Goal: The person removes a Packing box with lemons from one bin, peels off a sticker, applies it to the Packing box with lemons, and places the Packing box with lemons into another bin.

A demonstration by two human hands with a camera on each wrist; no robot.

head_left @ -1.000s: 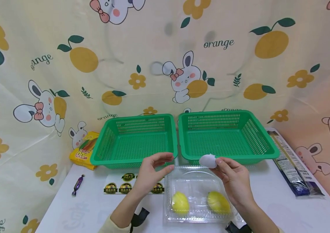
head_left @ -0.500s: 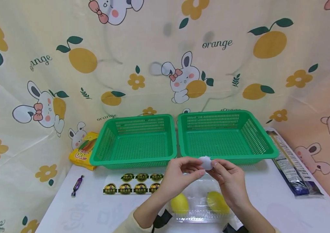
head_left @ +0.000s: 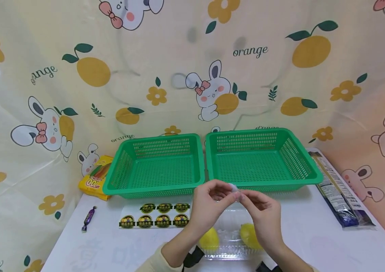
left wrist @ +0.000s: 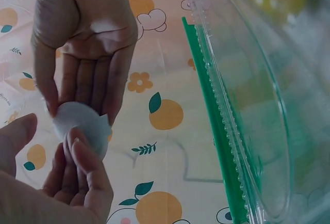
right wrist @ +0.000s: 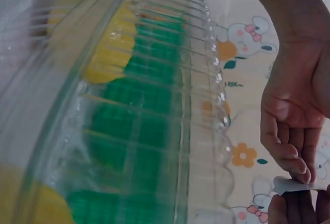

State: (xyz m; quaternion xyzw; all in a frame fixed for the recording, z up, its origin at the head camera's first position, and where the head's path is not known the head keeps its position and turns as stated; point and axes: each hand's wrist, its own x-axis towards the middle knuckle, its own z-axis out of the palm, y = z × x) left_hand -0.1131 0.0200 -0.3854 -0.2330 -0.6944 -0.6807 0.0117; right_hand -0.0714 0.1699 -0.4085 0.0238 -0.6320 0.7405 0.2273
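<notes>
The head view looks forward and down at the table [head_left: 314, 234]. Both wrist views sit close, looking up. All share the white piece [head_left: 234, 187].

The little paper piece [head_left: 234, 187] pinched at the fingertips is white. Just below the fingers, two fruits [head_left: 209, 238] are bright yellow inside a see-through box [head_left: 228, 226]. Past the fingertips sit two green baskets [head_left: 155, 166] full of tiny holes. The cloth [head_left: 192, 68] behind is cream with white bunnies, oranges and yellow flowers.
</notes>
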